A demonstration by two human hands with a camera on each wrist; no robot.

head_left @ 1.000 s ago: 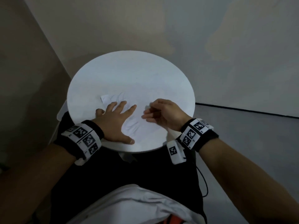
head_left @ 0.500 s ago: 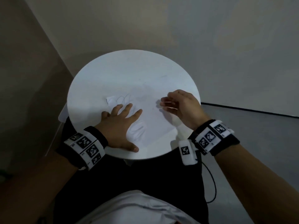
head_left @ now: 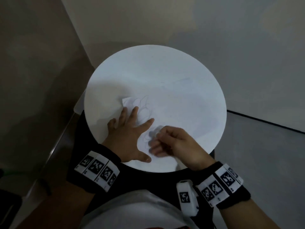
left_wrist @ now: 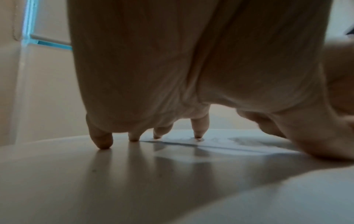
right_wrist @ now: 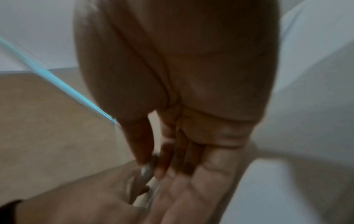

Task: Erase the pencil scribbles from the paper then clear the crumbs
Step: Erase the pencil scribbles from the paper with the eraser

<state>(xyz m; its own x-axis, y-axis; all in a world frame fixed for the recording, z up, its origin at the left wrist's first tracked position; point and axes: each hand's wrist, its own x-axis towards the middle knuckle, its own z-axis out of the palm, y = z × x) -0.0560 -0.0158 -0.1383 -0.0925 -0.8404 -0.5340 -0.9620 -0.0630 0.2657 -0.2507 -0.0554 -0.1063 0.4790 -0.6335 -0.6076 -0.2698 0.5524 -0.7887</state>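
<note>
A white sheet of paper (head_left: pixel 173 116) lies on the round white table (head_left: pixel 156 71), with faint pencil scribbles (head_left: pixel 143 104) on its left part. My left hand (head_left: pixel 130 133) is spread flat, its fingers straight and pressing the sheet's left edge down. In the left wrist view the left hand's fingertips (left_wrist: pixel 198 134) touch the paper (left_wrist: pixel 229 145). My right hand (head_left: pixel 158 139), motion-blurred, sits just right of the left thumb over the scribbles. In the right wrist view the right hand (right_wrist: pixel 172 136) pinches a small pale eraser (right_wrist: pixel 148 167) between thumb and fingers. No crumbs can be made out.
The table's near edge (head_left: pixel 165 171) sits against my lap in dark trousers (head_left: pixel 148 180). A wall stands behind the table and grey floor (head_left: pixel 264 146) lies to the right. A pale ledge (head_left: pixel 79 104) shows at the table's left.
The right hand swung out to the paper's right side, then came back toward me and left, beside the left thumb. The left hand stayed pressed on the sheet.
</note>
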